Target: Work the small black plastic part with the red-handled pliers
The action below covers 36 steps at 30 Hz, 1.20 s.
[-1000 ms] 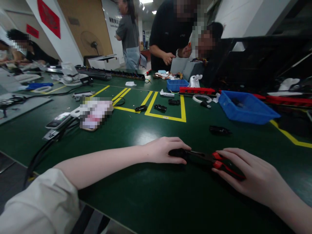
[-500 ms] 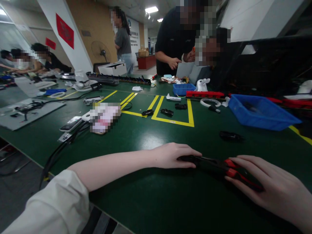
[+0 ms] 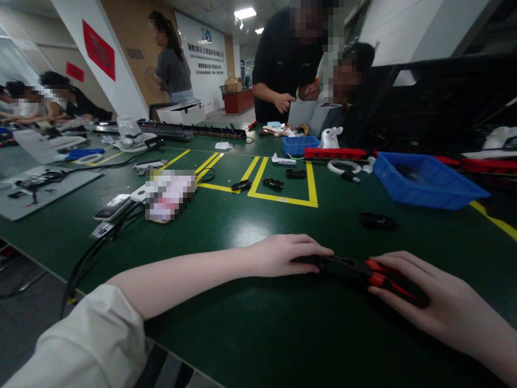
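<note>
My right hand [image 3: 424,302] grips the red and black handles of a pair of pliers [image 3: 377,274], whose dark jaws point left, low over the green table [image 3: 258,328]. Between the fingers and thumb of my left hand [image 3: 285,256] is a small black part [image 3: 311,262], which reaches toward the plier jaws. Whether the jaws touch it is too dark to tell. Beyond my right hand lies another black part [image 3: 377,221]. Farther back, more black parts [image 3: 273,184] rest in and beside the yellow tape outlines [image 3: 283,199].
A blue bin [image 3: 432,188] stands at the right, with a smaller blue tray [image 3: 301,145] farther back. To the left are a phone [image 3: 169,199], a white device [image 3: 113,207] and black cables [image 3: 86,258]. Two people stand across the table; others sit at far left.
The view has shifted slightly. Both hands keep their holds on the black part and the pliers. The standing person at the back left has moved left.
</note>
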Motion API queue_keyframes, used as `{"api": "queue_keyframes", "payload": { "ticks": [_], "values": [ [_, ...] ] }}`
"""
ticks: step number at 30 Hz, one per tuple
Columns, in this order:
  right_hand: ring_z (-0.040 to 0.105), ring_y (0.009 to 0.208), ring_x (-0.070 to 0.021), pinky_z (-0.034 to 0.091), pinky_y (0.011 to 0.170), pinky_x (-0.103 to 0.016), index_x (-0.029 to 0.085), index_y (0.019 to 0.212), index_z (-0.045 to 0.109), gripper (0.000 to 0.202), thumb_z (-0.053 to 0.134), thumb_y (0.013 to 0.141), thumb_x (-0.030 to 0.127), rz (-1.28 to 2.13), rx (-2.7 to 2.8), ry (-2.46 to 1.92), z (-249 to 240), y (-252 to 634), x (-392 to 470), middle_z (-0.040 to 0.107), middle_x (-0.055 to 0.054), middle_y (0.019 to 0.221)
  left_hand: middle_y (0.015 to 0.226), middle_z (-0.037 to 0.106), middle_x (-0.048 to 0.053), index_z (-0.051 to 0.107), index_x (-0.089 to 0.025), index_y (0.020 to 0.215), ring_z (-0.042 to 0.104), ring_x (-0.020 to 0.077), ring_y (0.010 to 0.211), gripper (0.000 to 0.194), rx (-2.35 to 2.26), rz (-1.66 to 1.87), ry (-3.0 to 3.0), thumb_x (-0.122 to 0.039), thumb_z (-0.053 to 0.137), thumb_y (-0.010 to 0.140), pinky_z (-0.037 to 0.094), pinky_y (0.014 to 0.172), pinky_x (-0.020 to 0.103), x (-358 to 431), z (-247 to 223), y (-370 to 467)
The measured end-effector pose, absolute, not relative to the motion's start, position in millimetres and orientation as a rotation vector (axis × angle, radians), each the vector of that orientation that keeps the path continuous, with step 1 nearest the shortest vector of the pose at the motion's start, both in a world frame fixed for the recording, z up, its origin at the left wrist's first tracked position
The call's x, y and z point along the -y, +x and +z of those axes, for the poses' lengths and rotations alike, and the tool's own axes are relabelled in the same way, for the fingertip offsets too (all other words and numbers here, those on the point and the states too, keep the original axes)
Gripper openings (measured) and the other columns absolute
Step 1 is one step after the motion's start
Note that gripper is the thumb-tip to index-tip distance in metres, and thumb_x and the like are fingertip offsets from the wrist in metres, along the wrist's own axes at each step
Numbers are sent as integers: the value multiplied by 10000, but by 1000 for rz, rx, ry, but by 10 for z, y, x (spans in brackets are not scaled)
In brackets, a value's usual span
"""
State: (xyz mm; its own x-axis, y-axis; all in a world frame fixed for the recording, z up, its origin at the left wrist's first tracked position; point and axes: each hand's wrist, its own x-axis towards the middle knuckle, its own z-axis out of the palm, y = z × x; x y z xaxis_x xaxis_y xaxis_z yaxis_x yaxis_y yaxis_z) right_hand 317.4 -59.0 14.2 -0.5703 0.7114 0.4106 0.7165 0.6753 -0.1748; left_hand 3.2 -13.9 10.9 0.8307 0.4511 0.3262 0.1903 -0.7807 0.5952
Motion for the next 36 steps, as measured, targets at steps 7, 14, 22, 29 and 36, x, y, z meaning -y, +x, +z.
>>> {"api": "queue_keyframes", "payload": {
  "ticks": [7, 14, 22, 29, 36],
  "values": [
    [727, 883, -243, 637, 722, -331, 225, 1278, 576, 534, 683, 824, 484, -155, 2481, -1114, 107, 3225, 585, 699, -98, 1121, 1334, 589, 110, 545, -198, 1359, 588, 212, 1226, 388, -495, 576, 2432, -266, 568, 978, 493, 1028, 343, 153, 148, 32],
    [710, 815, -270, 603, 648, -411, 267, 1149, 623, 366, 656, 832, 449, -185, 2438, -1053, 125, 3159, 582, 720, -78, 1001, 1337, 585, 117, 529, -175, 1371, 584, 203, 1227, 405, -431, 594, 2454, -285, 561, 982, 481, 1046, 332, 133, 118, 30],
    [698, 893, -343, 442, 932, -656, 289, 1159, 584, 355, 633, 835, 426, -408, 2432, -972, 150, 3097, 568, 727, -84, 1012, 1346, 586, 117, 525, -198, 1379, 580, 215, 1241, 407, -405, 623, 2425, -284, 562, 982, 474, 1058, 358, 143, 109, 36],
    [682, 980, -388, 378, 976, -690, 288, 1179, 586, 347, 614, 840, 360, -582, 2404, -940, 178, 3060, 606, 724, -105, 1022, 1347, 591, 110, 531, -220, 1377, 579, 218, 1247, 411, -392, 627, 2385, -269, 579, 972, 473, 1063, 366, 146, 124, 36],
    [680, 1008, -370, 386, 986, -642, 212, 1130, 616, 346, 608, 849, 415, -659, 2500, -867, 149, 3081, 581, 728, -138, 1028, 1313, 604, 130, 520, -187, 1383, 600, 215, 1200, 429, -387, 643, 2396, -265, 587, 967, 488, 1032, 365, 161, 138, 33]
  ]
}}
